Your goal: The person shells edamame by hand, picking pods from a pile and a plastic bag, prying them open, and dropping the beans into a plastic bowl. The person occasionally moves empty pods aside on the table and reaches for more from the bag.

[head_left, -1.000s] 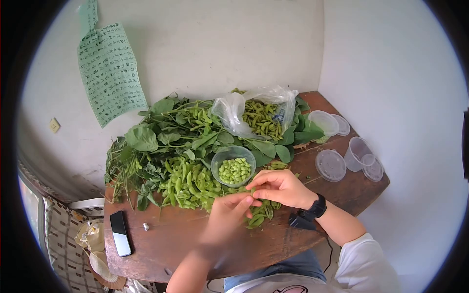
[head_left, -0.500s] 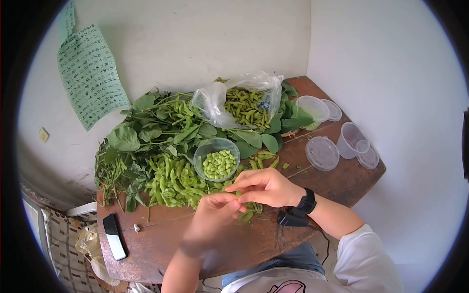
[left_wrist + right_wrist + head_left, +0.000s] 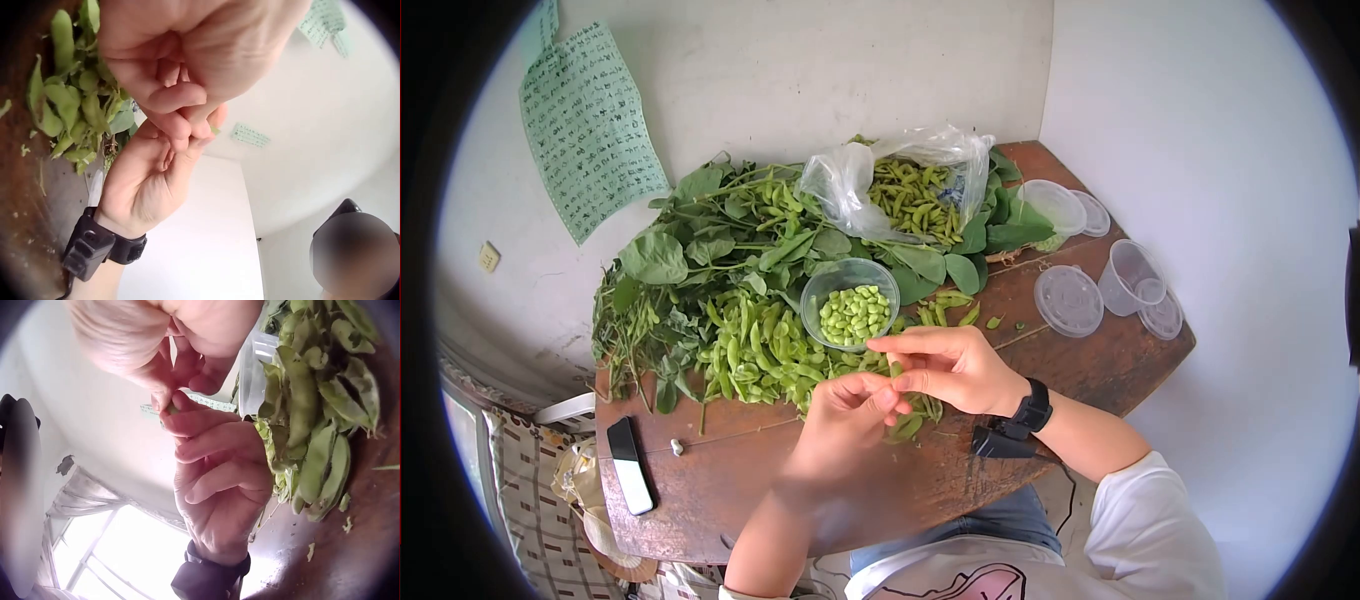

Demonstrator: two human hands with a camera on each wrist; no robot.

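Both hands meet in front of a clear bowl [image 3: 809, 318] of shelled green beans [image 3: 855, 316]. The left hand [image 3: 846, 408] pinches a small green pod [image 3: 896, 370], mostly hidden by fingers. Thumb and index finger of the right hand [image 3: 960, 368] pinch the same pod from the other side. In the left wrist view only a sliver of green [image 3: 215, 130] shows at the fingertips of the right hand [image 3: 147, 181]. In the right wrist view the left hand [image 3: 222, 462] touches the right hand [image 3: 169, 344] at the fingertips. Green pods [image 3: 750, 350] lie left of the bowl.
Leafy stalks [image 3: 700, 245] cover the table's back left. Behind the bowl lies a plastic bag [image 3: 840, 190] of pods. Plastic lids [image 3: 1068, 301] and a clear cup [image 3: 1122, 280] stand at the right. A phone [image 3: 630, 468] and an earbud [image 3: 677, 447] are at the left.
The head view has shifted, first toward the right and then slightly up. Both hands still pinch at the pod; the right hand's index finger now stands farther from its thumb, near the bowl's rim.
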